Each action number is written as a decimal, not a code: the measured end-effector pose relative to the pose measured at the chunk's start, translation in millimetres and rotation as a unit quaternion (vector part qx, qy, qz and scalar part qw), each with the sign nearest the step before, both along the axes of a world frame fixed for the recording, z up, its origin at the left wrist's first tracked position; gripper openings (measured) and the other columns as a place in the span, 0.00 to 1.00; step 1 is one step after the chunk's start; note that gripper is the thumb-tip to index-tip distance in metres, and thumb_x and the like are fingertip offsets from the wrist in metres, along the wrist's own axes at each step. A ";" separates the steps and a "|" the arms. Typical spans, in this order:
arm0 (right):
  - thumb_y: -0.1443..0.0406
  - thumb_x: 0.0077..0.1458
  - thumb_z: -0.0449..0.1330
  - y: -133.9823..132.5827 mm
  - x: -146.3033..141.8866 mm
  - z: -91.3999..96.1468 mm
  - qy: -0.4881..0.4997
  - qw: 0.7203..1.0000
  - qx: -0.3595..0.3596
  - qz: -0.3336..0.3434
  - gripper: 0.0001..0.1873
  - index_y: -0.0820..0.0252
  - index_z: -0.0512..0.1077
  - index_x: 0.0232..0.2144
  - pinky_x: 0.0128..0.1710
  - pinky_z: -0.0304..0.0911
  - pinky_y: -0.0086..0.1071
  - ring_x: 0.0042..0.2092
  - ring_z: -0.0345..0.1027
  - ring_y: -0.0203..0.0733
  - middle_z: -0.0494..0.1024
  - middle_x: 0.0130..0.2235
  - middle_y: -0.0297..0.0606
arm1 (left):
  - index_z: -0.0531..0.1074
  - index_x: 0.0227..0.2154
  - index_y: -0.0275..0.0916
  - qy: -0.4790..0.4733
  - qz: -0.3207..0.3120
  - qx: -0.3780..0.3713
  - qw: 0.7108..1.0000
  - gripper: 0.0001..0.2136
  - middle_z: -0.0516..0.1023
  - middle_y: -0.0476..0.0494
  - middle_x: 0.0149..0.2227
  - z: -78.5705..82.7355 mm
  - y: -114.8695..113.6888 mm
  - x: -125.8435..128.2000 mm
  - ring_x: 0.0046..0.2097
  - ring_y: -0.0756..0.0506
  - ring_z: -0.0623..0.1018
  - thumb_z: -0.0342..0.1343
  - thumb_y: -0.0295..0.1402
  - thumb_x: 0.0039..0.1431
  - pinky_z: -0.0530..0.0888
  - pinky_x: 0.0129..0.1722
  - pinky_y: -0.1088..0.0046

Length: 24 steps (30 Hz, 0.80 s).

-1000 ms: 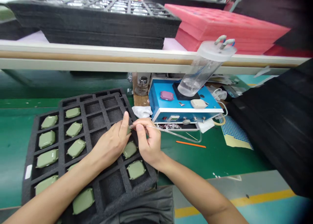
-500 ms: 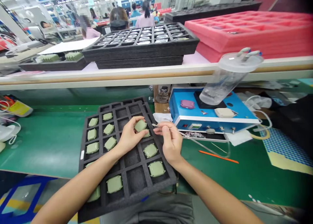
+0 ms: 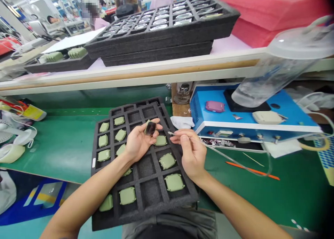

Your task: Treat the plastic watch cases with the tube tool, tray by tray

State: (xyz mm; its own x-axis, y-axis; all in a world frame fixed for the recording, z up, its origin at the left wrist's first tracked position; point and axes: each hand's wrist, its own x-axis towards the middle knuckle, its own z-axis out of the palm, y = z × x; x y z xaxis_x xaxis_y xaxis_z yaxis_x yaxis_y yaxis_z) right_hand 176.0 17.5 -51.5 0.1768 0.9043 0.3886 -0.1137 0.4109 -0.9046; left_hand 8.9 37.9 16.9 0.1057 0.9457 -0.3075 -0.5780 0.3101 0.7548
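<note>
My left hand [image 3: 139,143] is closed round the edges of a small green watch case [image 3: 150,128], its dark glossy side turned up. It is over a black foam tray [image 3: 151,191], where several green watch cases [image 3: 174,182] sit in square compartments. Just to the right, my right hand [image 3: 191,155] pinches a thin suction pen [image 3: 171,133], whose pale tip points left at the held case without touching it. From the pen a clear tube [image 3: 224,154] trails right across the green bench.
A blue machine [image 3: 261,122] stands at the right, bearing a purple case [image 3: 215,106], a beige case [image 3: 267,117] and a clear canister [image 3: 253,89]. An orange stick [image 3: 253,170] lies before it. Above runs a shelf [image 3: 156,72] with stacked black trays [image 3: 159,47] and red foam [image 3: 261,20].
My left hand has turned the watch case over, from its green side to its dark side, with the palm now facing up. My right hand keeps the suction pen. The view has shifted slightly.
</note>
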 end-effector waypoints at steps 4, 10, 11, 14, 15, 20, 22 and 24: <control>0.59 0.71 0.55 -0.5 -0.3 -0.4 -0.001 1.000 -0.003 0.001 0.13 0.56 0.78 0.39 0.36 0.76 0.33 0.39 0.78 0.39 0.78 0.42 0.38 | 0.76 0.50 0.25 -0.006 0.007 -0.009 1.000 0.19 0.81 0.32 0.38 3.4 -0.2 0.7 0.29 0.49 0.72 0.46 0.30 0.66 0.67 0.24 0.77; 0.59 0.71 0.55 -0.9 -0.2 -0.1 -0.006 1.000 -0.002 0.003 0.13 0.57 0.78 0.39 0.36 0.76 0.32 0.38 0.77 0.38 0.78 0.41 0.38 | 0.74 0.49 0.29 0.011 0.011 0.004 1.000 0.20 0.76 0.39 0.30 1.5 0.4 1.9 0.28 0.47 0.71 0.40 0.36 0.73 0.66 0.26 0.75; 0.59 0.71 0.55 -0.9 -0.1 0.0 -0.008 1.000 -0.002 0.003 0.14 0.57 0.78 0.39 0.36 0.76 0.32 0.38 0.77 0.38 0.78 0.41 0.38 | 0.74 0.48 0.30 0.016 0.010 0.006 1.000 0.20 0.74 0.40 0.30 0.5 0.3 1.9 0.28 0.48 0.71 0.40 0.37 0.73 0.66 0.26 0.75; 0.59 0.71 0.55 -0.6 0.0 0.6 -0.010 1.000 -0.002 0.005 0.14 0.57 0.78 0.39 0.36 0.76 0.33 0.38 0.77 0.38 0.78 0.41 0.38 | 0.74 0.45 0.32 0.037 0.007 0.027 0.999 0.18 0.72 0.42 0.29 -2.6 -0.8 2.3 0.28 0.48 0.69 0.43 0.39 0.72 0.65 0.26 0.74; 0.59 0.71 0.55 -0.5 0.0 0.9 -0.010 1.000 -0.002 0.006 0.13 0.57 0.78 0.39 0.36 0.76 0.33 0.37 0.77 0.38 0.77 0.41 0.38 | 0.74 0.45 0.33 0.045 0.006 0.039 0.998 0.17 0.71 0.43 0.29 -3.4 -1.7 2.7 0.28 0.48 0.68 0.46 0.40 0.71 0.64 0.26 0.74; 0.58 0.70 0.55 -0.3 0.3 1.3 -0.014 1.000 -0.005 0.006 0.14 0.57 0.78 0.39 0.36 0.76 0.34 0.37 0.77 0.39 0.78 0.41 0.39 | 0.73 0.45 0.37 0.087 0.011 0.098 0.991 0.14 0.68 0.46 0.28 -5.2 -8.2 5.2 0.30 0.47 0.67 0.55 0.42 0.66 0.66 0.31 0.72; 0.58 0.70 0.55 -0.4 0.6 1.0 -0.020 1.000 -0.004 0.005 0.14 0.57 0.78 0.38 0.37 0.76 0.35 0.38 0.77 0.39 0.78 0.41 0.39 | 0.72 0.46 0.38 0.092 0.012 0.115 0.989 0.14 0.69 0.47 0.28 -5.4 -10.2 5.9 0.30 0.47 0.67 0.55 0.43 0.65 0.66 0.31 0.72; 0.58 0.70 0.55 -0.3 0.8 0.7 -0.022 1.000 -0.002 0.005 0.15 0.56 0.78 0.37 0.37 0.76 0.35 0.39 0.77 0.40 0.78 0.41 0.39 | 0.72 0.47 0.38 0.089 0.006 0.121 0.989 0.15 0.69 0.46 0.28 -5.8 -11.0 6.0 0.31 0.47 0.67 0.55 0.43 0.65 0.65 0.32 0.71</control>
